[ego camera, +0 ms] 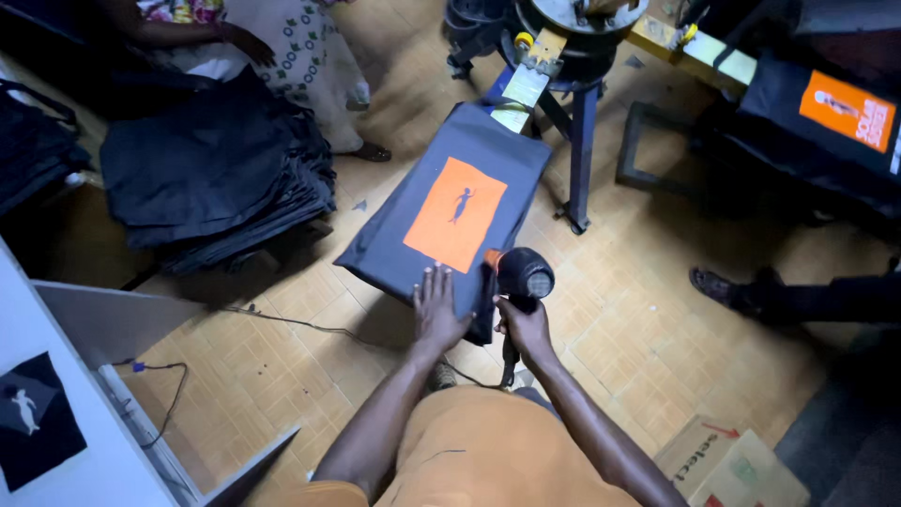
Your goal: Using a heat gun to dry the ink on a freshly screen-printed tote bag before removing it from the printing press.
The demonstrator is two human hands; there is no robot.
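Head view: left hand (439, 310) lies flat, fingers spread, on the dark fabric (399, 239) at the platen's near edge; right hand (526, 327) is clenched around a heat gun (522, 277) (nozzle close) — lingering could scorch the orange print (455, 214).

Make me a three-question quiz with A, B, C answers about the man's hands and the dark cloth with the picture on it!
1. Where does the left hand lie?
A. flat on the dark cloth
B. on the floor
C. on the cardboard box

2. What colour is the printed patch on the cloth?
A. green
B. orange
C. white

3. What is the right hand doing?
A. hanging empty
B. folding cloth
C. gripping the handle of a heat gun

Answers: 1 A, the palm rests on the cloth's near edge. 2 B, the patch is orange with a small dark figure. 3 C, the fingers wrap the black handle.
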